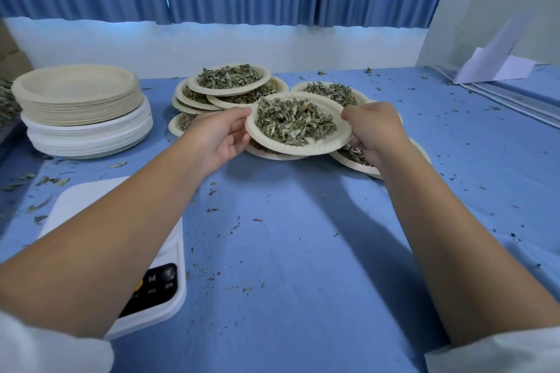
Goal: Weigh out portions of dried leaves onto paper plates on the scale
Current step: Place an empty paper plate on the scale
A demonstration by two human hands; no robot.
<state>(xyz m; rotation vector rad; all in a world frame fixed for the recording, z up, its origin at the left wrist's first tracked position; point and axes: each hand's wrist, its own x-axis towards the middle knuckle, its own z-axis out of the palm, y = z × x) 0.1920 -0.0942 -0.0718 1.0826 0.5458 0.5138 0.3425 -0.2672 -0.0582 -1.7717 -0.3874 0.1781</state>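
A paper plate (328,145) heaped with dried leaves (294,123) is held over the far middle of the blue table. My left hand (219,138) grips its left rim and my right hand (374,127) grips its right rim. Under and behind it lie several filled plates (230,77), overlapping in a loose pile. The white scale (165,297) sits at the near left, its platform bare and partly hidden by my left forearm. A tall stack of empty plates (77,94) stands at the far left.
Leaf crumbs are scattered over the blue table (303,251). Blue curtains hang behind. White folded paper (491,66) lies at the far right by a raised ledge. A heap of loose leaves shows at the left edge (6,100).
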